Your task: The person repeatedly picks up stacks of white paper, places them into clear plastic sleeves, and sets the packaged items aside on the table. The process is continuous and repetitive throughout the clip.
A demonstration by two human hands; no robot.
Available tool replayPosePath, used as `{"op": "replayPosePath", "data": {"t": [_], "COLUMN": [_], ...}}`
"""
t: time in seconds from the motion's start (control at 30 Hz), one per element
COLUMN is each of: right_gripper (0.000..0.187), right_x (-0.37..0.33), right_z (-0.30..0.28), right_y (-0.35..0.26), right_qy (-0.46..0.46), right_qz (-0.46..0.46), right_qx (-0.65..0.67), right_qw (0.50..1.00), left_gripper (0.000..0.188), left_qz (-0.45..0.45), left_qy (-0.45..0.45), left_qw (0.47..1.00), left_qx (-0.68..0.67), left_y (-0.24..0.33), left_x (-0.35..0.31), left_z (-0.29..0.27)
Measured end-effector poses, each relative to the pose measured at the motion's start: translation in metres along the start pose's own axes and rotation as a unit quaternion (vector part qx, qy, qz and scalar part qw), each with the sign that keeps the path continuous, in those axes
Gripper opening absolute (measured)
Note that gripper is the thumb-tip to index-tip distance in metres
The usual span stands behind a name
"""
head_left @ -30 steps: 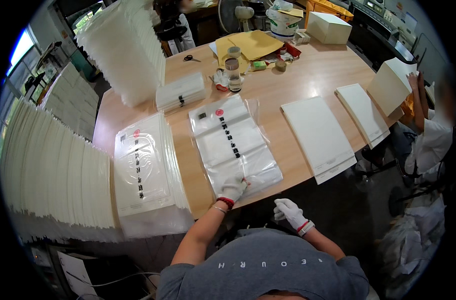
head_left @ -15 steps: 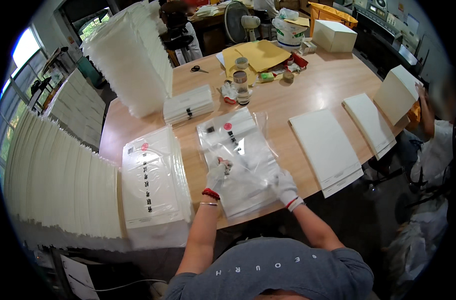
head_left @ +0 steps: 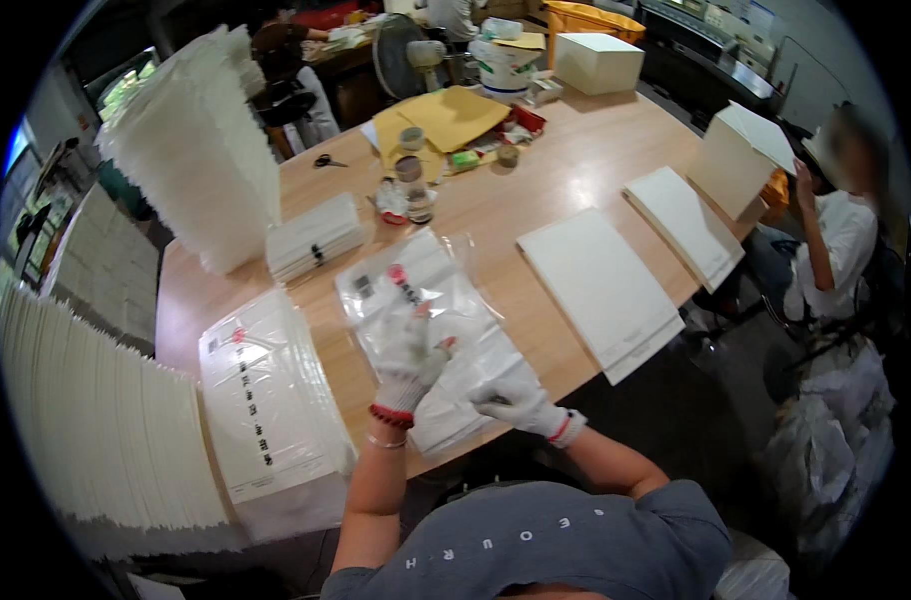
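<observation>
Clear bags [head_left: 446, 330] blurring gloved hands [head_left: 411, 365]

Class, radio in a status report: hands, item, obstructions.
Left hand and right hand, gloved, both gripping clear plastic bag. Bag flat on table. Nothing blocking.

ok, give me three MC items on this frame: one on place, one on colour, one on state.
1. Where is the stack of bagged packets relative to the clear plastic bag under the hands?
A) person's left B) person's right C) on the floor
2. Colour of the left hand glove cuff?
A) blue B) red C) green
3. The right hand is:
A) off the table B) holding scissors C) on the bag's near edge

Answers: 1 A, the stack lies left of the bag. 2 B, a red band shows at the wrist. 3 C, its fingers rest on the bag.
</observation>
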State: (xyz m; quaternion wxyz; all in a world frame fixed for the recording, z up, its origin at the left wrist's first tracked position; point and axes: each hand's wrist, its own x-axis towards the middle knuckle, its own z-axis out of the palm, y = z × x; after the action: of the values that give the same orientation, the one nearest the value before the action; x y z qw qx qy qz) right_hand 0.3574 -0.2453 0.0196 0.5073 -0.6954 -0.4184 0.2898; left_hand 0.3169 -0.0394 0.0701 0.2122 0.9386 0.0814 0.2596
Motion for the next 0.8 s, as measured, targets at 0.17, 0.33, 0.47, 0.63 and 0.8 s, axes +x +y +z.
{"op": "replayPosePath", "data": {"t": [0.17, 0.33, 0.47, 0.63, 0.8], "right_gripper": [0.045, 0.07, 0.059, 0.018, 0.004], "right_x": [-0.091, -0.122, -0.123, -0.119, -0.117], "right_z": [-0.111, -0.141, -0.163, -0.176, -0.165], "right_y": [0.094, 0.115, 0.144, 0.145, 0.104], "right_qy": [0.193, 0.23, 0.263, 0.268, 0.32], "right_qz": [0.047, 0.022, 0.009, 0.079, -0.092], "right_qx": [-0.445, -0.547, -0.472, -0.442, -0.525], "right_qw": [0.873, 0.805, 0.841, 0.852, 0.783], "left_gripper": [0.049, 0.042, 0.032, 0.027, 0.04], "left_qz": [0.01, 0.01, 0.067, 0.013, -0.356], "left_qy": [0.114, 0.037, -0.071, -0.25, -0.361], "left_qw": [0.99, 0.984, 0.971, 0.908, 0.545], "left_qx": [-0.077, -0.175, -0.217, -0.336, -0.667], "left_y": [0.037, 0.065, 0.102, 0.142, 0.142], "left_x": [-0.019, -0.055, -0.076, -0.096, -0.102], "left_z": [-0.039, -0.024, 0.011, 0.049, 0.139]}}
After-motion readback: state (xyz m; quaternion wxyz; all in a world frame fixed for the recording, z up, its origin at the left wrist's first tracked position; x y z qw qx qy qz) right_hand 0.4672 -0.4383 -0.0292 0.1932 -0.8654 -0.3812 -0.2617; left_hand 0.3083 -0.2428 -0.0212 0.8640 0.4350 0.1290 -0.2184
